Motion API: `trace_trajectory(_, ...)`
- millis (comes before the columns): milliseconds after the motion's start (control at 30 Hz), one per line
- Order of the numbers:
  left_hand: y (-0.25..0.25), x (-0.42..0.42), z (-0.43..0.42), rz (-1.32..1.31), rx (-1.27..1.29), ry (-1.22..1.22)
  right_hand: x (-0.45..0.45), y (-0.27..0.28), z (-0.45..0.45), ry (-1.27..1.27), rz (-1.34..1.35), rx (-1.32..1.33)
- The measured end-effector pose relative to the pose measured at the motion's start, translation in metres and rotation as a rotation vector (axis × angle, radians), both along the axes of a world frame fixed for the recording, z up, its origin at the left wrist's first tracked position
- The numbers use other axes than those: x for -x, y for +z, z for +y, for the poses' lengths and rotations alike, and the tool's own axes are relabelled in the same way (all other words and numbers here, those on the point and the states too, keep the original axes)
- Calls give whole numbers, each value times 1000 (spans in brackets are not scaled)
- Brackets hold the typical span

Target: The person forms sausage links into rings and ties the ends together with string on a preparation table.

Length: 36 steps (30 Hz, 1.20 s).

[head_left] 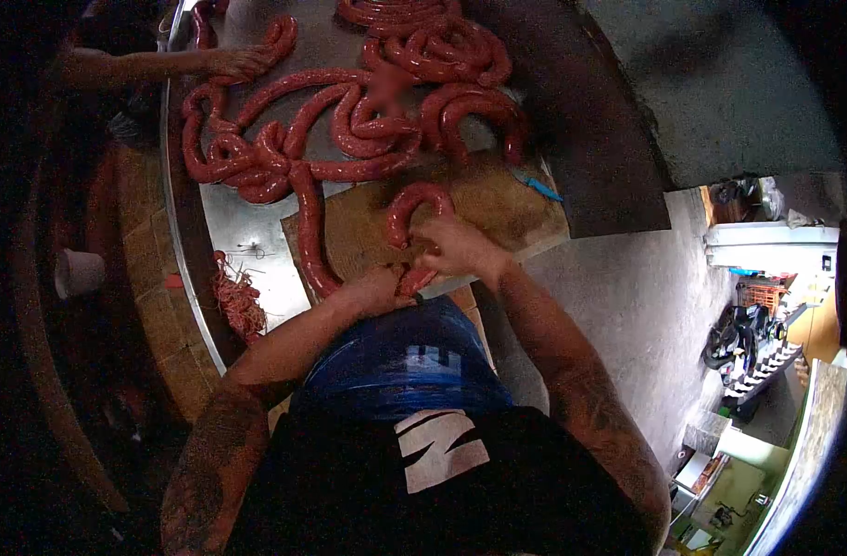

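My left hand (379, 289) is closed around the raw red sausage near the board's front edge, close to my blue apron (405, 361). Just to its right, my right hand (461, 246) has its fingers bent onto the same sausage (414, 198), whose curved length arches up on the brown cutting board (516, 208). Their fingertips nearly meet, and the piece between them is partly hidden. From the larger pile, a long sausage rope (309, 222) runs down past my left wrist. A knife with a blue handle (542, 190) lies at the board's right side.
Coiled sausages (437, 48) cover the metal table (247, 222). Tangled string (238, 298) lies by the table's left edge. Another person's hand (243, 63) touches sausage at the upper left. A white cup (78, 273) is further left, and a cluttered rack (757, 361) stands right.
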State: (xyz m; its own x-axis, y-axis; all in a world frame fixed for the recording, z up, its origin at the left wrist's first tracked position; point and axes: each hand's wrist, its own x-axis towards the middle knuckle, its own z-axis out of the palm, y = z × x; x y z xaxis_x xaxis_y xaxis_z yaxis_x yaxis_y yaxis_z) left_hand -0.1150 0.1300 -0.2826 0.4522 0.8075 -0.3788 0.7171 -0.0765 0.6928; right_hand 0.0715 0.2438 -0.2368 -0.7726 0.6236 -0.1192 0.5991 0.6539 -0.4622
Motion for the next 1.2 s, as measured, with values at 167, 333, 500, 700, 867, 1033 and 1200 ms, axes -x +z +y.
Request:
trace_trajectory(167, -4, 2, -4, 36, 99, -36, -2, -23, -47, 425, -260, -86)
trace_trajectory(333, 3, -1, -7, -35, 48, -10, 3, -25, -32, 469, -297, -128)
trace_trajectory(500, 8, -15, 11, -40, -92, 198, -1, -10, 34, 510, -537, -52)
trace_trajectory(700, -22, -22, 23, 124, 8, 152, -2, 45, 19, 628, -565, -340)
trace_trajectory(867, 7, -34, 11, 235, -167, 318, -35, -63, 19, 620, -212, -522)
trace_trajectory(1033, 51, 12, 26, -111, -679, 361, -77, -38, -5, 165, 197, -370)
trace_trajectory(1200, 272, 119, 29, -421, -1148, 1145, -150, -2, -42, -134, 327, -415)
